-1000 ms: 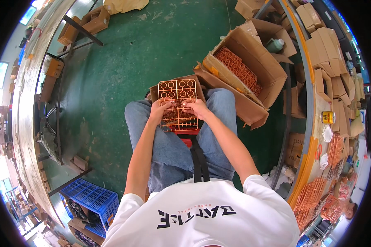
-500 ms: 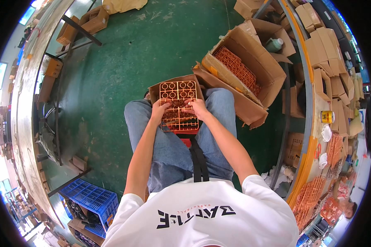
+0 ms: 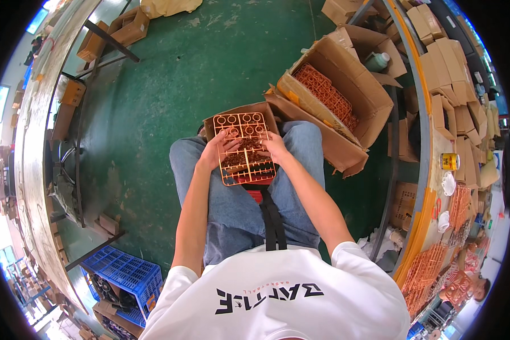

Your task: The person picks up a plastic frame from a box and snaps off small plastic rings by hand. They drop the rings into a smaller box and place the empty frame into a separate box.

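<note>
A flat orange plastic sprue frame [image 3: 247, 170], with rings along its far end and a grid of thin bars, is tilted slightly above my lap. My left hand [image 3: 218, 149] is on its left side, fingers reaching over the bars. At the right edge, my right hand [image 3: 274, 148] grips the frame with bent fingers. Beneath it, between my knees, stands an open cardboard box [image 3: 211, 126] with small reddish-brown pieces inside, seen through the bars. Fingertips partly blend with the orange bars.
A larger cardboard box [image 3: 374, 116] at the right holds stacked orange frames [image 3: 326, 93]. More orange frames [image 3: 425, 272] lie on the right-hand bench beside a yellow can [image 3: 449, 161]. A blue crate [image 3: 124, 277] sits lower left, near a long table [image 3: 33, 147].
The sprue frame has tilted, its near end shifting slightly right and toward me. My left hand has moved a little up and left, its fingers more spread over the bars.
</note>
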Demonstrator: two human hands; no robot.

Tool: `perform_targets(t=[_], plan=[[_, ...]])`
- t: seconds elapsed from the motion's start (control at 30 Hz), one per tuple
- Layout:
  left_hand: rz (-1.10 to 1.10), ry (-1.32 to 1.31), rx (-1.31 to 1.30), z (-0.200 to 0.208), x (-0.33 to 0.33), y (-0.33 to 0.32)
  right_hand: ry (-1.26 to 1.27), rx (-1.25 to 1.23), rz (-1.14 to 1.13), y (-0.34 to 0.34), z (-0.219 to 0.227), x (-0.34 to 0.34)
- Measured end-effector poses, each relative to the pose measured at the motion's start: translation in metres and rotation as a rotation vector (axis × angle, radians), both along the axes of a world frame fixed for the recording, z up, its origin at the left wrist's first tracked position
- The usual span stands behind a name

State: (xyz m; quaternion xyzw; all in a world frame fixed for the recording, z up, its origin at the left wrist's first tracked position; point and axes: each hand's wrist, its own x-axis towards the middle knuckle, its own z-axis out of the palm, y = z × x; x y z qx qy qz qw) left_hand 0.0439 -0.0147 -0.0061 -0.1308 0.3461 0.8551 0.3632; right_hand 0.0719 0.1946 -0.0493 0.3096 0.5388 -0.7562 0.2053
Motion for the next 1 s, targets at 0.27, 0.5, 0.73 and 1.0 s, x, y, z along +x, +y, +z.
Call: perform_targets(t=[0.27, 0.5, 0.73, 1.0], plan=[[0.05, 0.063, -0.247, -0.008, 0.003, 0.001, 0.105, 0.341, 0.1, 0.002, 0.007, 0.002], [0.099, 0.138, -0.373, -0.016, 0.003, 0.006, 0.202, 0.266, 0.061, 0.006, 0.0, -0.001], [0.022, 0.094, -0.557, -0.029, 0.005, 0.001, 0.159, -0.441, 0.084, 0.015, 0.034, -0.012], [-0.007, 0.028, -0.276, -0.018, 0.006, 0.01, 0.176, 0.056, 0.186, 0.002, 0.01, -0.001]])
